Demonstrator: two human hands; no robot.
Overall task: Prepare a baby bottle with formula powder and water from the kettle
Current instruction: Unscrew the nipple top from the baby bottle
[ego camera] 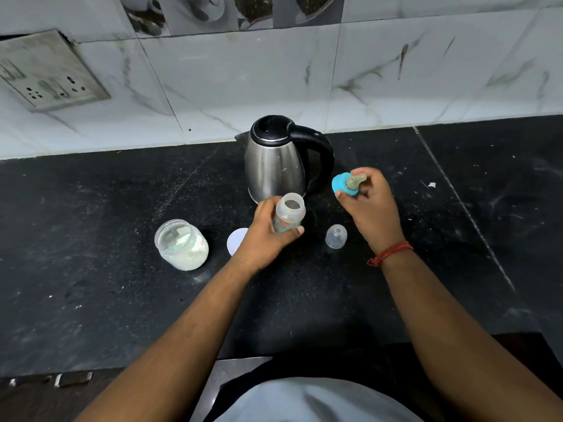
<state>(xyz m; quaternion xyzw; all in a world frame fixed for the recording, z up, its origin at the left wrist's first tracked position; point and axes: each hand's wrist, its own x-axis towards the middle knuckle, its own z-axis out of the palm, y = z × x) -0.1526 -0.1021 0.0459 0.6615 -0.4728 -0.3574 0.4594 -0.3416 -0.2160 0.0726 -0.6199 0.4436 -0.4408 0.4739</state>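
Observation:
My left hand [268, 234] grips the clear baby bottle [289, 213], which is uncapped with its mouth open upward, just in front of the steel kettle [275, 159]. My right hand [370, 205] holds the blue collar with its teat [347, 184] to the right of the kettle. The kettle stands at the back of the counter with its black lid shut and handle facing right. An open glass jar of white formula powder [182, 244] stands left of my left hand. Its white lid [236, 240] lies flat, partly hidden by my left wrist. The bottle's clear dome cap [336, 236] rests between my hands.
The black stone counter [91, 239] runs to a marble-tiled wall behind the kettle. A wall socket plate [48, 71] sits at the upper left. The counter's front edge [304, 345] is close to my body. A small white scrap [431, 184] lies at the right.

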